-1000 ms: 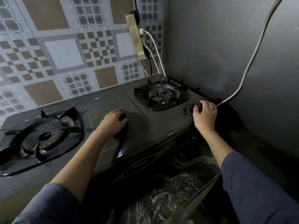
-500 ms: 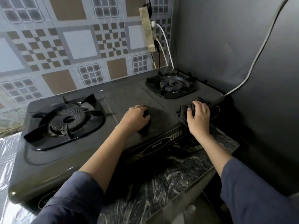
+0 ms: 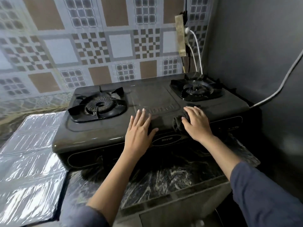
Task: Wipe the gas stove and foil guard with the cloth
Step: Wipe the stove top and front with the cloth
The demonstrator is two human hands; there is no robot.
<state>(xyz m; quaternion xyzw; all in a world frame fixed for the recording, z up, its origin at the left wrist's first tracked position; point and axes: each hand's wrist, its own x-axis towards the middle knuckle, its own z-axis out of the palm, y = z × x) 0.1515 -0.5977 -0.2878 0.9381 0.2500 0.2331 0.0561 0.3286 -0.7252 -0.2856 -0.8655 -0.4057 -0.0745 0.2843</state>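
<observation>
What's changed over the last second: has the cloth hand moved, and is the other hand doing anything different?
The right hand has dragged the dark cloth leftward along the gas stove front edge, from the right corner to right of the embossed centre panel. The left hand stays pressed on the stove top, fingers now spread flat. The view has also pulled back, showing the foil guard. The cloth remains gripped.

- A home kitchen, by every sign.
- A two-burner gas stove (image 3: 147,102) stands on a dark marbled table (image 3: 164,179).
- Patterned brown-and-grey tiles (image 3: 91,46) cover the wall behind it.
- A foil guard (image 3: 27,161) lies flat beside the stove.
- A power strip (image 3: 180,35) with white cables hangs in the corner.
</observation>
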